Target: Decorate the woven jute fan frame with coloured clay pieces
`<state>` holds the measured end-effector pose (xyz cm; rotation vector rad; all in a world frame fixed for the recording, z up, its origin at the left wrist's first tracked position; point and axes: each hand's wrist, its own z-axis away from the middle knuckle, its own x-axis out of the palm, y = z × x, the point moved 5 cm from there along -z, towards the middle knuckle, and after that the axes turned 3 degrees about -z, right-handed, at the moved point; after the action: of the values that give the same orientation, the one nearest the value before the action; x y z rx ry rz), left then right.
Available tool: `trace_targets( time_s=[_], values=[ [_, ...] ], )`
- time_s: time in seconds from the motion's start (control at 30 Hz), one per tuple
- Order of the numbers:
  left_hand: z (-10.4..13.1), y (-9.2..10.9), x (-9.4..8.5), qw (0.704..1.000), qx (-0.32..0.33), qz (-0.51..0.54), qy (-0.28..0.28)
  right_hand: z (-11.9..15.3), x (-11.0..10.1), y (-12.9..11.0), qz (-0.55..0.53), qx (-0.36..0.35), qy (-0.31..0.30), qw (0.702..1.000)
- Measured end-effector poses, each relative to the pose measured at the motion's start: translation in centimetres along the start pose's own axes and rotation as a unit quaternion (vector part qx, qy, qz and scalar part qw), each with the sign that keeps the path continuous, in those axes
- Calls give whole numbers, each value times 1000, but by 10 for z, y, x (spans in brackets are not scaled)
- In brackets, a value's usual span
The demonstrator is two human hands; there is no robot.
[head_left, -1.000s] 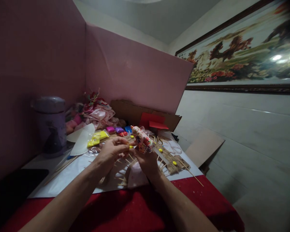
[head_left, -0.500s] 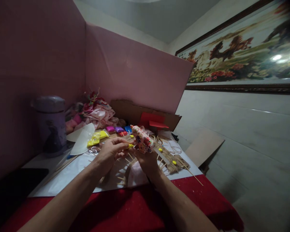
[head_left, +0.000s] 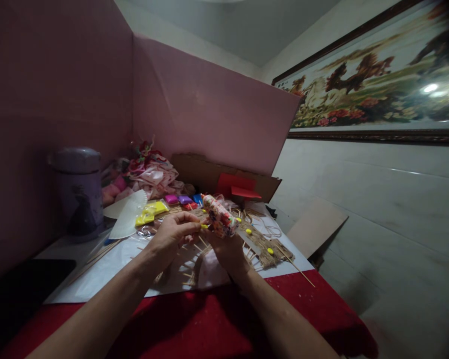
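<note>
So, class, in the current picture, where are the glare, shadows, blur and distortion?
Head view: glare spots on the framed picture, whose upper right corner is dark and blurred; head view: shadow on the red cloth between the forearms, which look stretched toward the bottom edge; head view: fine detail on the yellow piece in the left hand is soft.

Dimly lit; glaring off the framed picture [head_left: 372, 82]; shadowed across the red cloth [head_left: 205, 321]; darkest at left; stretched toward edges.

Right hand [head_left: 227, 252]: fingers mostly hidden by floral-patterned item [head_left: 219, 214]
Yellow piece [head_left: 204, 227]: too small to tell shape, part covered by left hand [head_left: 172, 235]
Framed picture [head_left: 359, 80]: cut off, right edge
</note>
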<state>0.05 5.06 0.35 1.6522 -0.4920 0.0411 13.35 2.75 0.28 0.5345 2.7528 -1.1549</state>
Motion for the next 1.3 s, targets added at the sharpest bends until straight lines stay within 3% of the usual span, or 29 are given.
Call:
trace_targets(
  time_s=[0.17, 0.33, 0.53, 0.63, 0.77, 0.97, 1.1, 1.3],
  values=[
    [-1, -1, -2, 1000, 10, -11, 22, -1, 4, -5, -54, 25, -19, 998],
    [0, -2, -1, 999, 6, -2, 34, -3, 1, 2, -90, 54, 7, 994],
    [-1, 11, -12, 990, 44, 66, 116, -9, 1, 1, -241, 154, 3, 958],
    [-1, 16, -14, 990, 63, 80, 96, -10, -3, -3, -235, 173, 31, 956],
    [-1, 9, -6, 996, 36, 75, 41, -10, -5, -7, -223, 153, 40, 962],
    [2, 4, 2, 1000, 19, 19, -1, -10, -3, -7, -244, 144, 27, 959],
    [1, 3, 5, 997, 34, -51, -44, -11, -6, -3, -169, 118, 56, 977],
    [1, -2, 1, 995, 18, -88, -33, -7, -4, -3, -134, 62, 62, 987]
  ],
)
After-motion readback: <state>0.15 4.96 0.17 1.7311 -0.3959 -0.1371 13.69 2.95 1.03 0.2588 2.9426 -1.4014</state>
